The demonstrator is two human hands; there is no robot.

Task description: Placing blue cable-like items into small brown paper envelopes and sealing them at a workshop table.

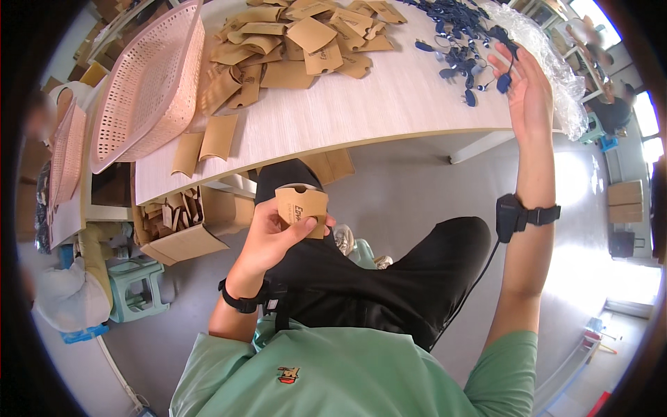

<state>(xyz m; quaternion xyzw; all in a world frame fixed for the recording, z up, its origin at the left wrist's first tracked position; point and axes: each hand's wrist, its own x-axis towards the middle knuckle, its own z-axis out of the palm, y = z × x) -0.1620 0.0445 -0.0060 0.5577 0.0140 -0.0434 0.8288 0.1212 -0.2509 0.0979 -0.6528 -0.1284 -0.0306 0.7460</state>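
Observation:
My left hand (pixel 281 233) grips a brown cardboard pillow box (pixel 303 203) above my lap, thumb across its front. The box's upper end looks open. At the table's far right, my right hand (pixel 529 90) reaches over a heap of small dark blue pieces with thin cords (pixel 455 35). Between its thumb and fingers is one corded dark blue piece (pixel 504 83), hanging beside the palm; what the fingertips touch is partly hidden. A large pile of flat brown pillow boxes (pixel 288 75) covers the table's upper middle, and two more boxes (pixel 219 137) lie near its front edge.
A pink perforated basket (pixel 177 121) stands at the table's left. Below it, an open carton (pixel 180 243) contains brown cardboard pieces. Clear plastic wrap (pixel 566 83) lies along the right side. A green stool (pixel 137 288) is on the floor, left; other people sit at both sides.

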